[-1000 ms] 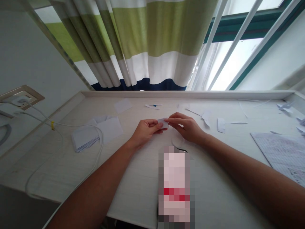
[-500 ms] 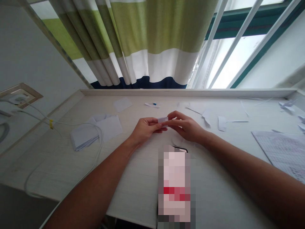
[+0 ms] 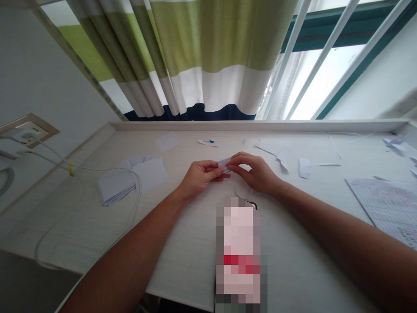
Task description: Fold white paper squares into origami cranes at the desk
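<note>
Both my hands meet over the middle of a pale wooden desk (image 3: 182,243). Between them is a small folded piece of white paper (image 3: 224,164). My left hand (image 3: 201,176) pinches its left end with thumb and fingers closed. My right hand (image 3: 256,171) pinches its right end, fingers curled and pressed on the fold. The paper is held just above the desk top.
A stack of white paper sheets (image 3: 128,182) lies to the left, with a white cable (image 3: 107,171) looping over it from a wall socket (image 3: 28,130). Paper scraps (image 3: 304,167) litter the far right, a printed sheet (image 3: 387,206) lies at right, and a blurred-out object (image 3: 239,252) stands in front.
The small paper has tilted a little and looks narrower between my fingertips. Both hands stay in nearly the same place; the view has shifted slightly.
</note>
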{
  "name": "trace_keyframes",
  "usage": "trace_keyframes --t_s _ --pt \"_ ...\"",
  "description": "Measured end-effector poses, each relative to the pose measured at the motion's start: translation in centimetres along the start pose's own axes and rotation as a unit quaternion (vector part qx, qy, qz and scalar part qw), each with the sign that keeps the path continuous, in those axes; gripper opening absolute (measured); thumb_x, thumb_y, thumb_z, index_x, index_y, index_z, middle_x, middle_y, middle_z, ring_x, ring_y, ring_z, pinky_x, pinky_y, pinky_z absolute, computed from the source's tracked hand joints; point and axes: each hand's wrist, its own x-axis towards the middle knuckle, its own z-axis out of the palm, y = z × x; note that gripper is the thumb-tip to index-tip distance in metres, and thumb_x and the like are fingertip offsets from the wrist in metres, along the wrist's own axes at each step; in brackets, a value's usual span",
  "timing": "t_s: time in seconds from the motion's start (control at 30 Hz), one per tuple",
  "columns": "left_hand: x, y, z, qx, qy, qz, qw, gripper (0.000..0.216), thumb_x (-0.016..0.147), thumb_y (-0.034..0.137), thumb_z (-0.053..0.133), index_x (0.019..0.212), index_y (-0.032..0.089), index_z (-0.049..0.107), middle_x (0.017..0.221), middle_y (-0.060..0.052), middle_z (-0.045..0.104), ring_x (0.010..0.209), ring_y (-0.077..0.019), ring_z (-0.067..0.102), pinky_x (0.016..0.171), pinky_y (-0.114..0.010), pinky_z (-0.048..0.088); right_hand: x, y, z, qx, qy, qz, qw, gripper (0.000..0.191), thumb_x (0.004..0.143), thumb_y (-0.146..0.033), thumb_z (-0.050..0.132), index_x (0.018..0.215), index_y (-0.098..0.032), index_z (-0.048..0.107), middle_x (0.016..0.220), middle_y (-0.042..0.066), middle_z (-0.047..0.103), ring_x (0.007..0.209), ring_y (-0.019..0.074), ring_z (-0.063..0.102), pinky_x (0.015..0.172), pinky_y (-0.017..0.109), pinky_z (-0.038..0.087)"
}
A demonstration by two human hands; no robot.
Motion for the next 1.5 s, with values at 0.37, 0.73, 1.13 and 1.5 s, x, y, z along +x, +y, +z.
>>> trace_keyframes --t_s 0.37,0.73,1.13,1.5 --pt "-0.2 -0.2 -0.1 0.048 -0.035 0.013 0.998 0.036 0.072 0.039 0.094 0.093 0.013 0.079 0.093 -0.009 0.082 0.089 -0.0232 0.081 0.080 -0.029 0.058 0.1 -0.6 0.5 0.117 0.047 0.099 0.987 0.023 0.086 -0.043 0.080 0.093 -0.021 0.074 0.090 0.004 0.078 0.083 0.0212 0.072 0.081 0.039 0.060" --pt "-0.6 0.2 0.1 0.093 -0.037 0.013 0.995 0.042 0.071 0.041 0.094 0.099 0.013 0.080 0.093 -0.012 0.083 0.097 -0.0254 0.080 0.083 -0.031 0.056 0.2 -1.4 0.9 0.157 0.074 0.108 0.979 0.031 0.079 -0.047 0.086 0.085 -0.021 0.071 0.082 0.002 0.075 0.074 0.0184 0.068 0.073 0.036 0.057" --pt "-0.2 0.2 -0.2 0.032 -0.042 0.006 0.999 0.046 0.068 0.041 0.096 0.101 0.013 0.080 0.098 -0.012 0.083 0.098 -0.0265 0.080 0.094 -0.038 0.059 0.3 -1.5 0.4 0.237 0.016 0.149 0.960 0.040 0.080 -0.051 0.085 0.105 -0.020 0.077 0.103 0.008 0.078 0.094 0.0233 0.072 0.083 0.038 0.060" --pt "-0.4 0.1 0.0 0.044 -0.038 0.019 0.998 0.045 0.069 0.041 0.095 0.102 0.013 0.081 0.095 -0.011 0.083 0.097 -0.0259 0.080 0.095 -0.038 0.058 0.1 -1.9 0.6 0.258 -0.003 0.178 0.950 0.036 0.081 -0.052 0.083 0.091 -0.018 0.079 0.091 0.006 0.078 0.081 0.0196 0.071 0.077 0.033 0.056"
